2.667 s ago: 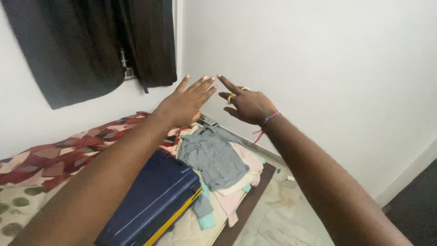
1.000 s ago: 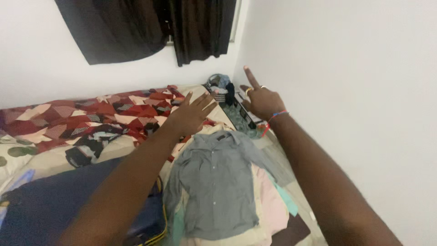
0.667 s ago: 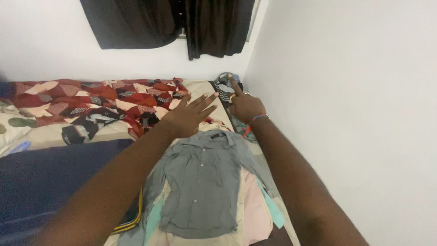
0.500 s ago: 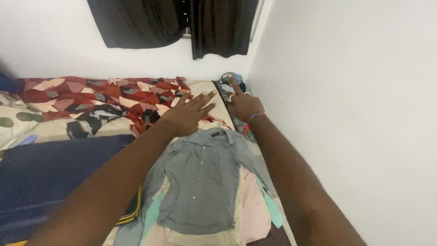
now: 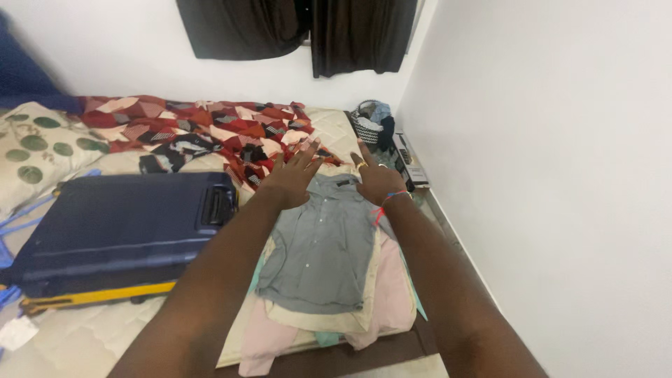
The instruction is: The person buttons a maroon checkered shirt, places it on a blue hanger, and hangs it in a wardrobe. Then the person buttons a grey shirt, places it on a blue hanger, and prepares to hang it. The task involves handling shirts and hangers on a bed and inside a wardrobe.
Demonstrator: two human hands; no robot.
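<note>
My left hand is stretched out flat with fingers spread, over the left shoulder of a grey button-up shirt. My right hand, with rings and a coloured thread bracelet, hovers over the shirt's right shoulder with its index finger extended. Neither hand holds anything. The grey shirt lies flat on top of a stack of shirts in cream, pink and teal, spread on the mattress.
A closed navy suitcase with a yellow edge lies left of the stack. A red patchwork blanket covers the far bed. A spotted pillow sits far left. A basket of clothes stands in the corner. White wall runs along the right.
My view has tilted down and back, showing the whole suitcase and shirt stack. Both hands have come lower, closer to the grey shirt's shoulders.
</note>
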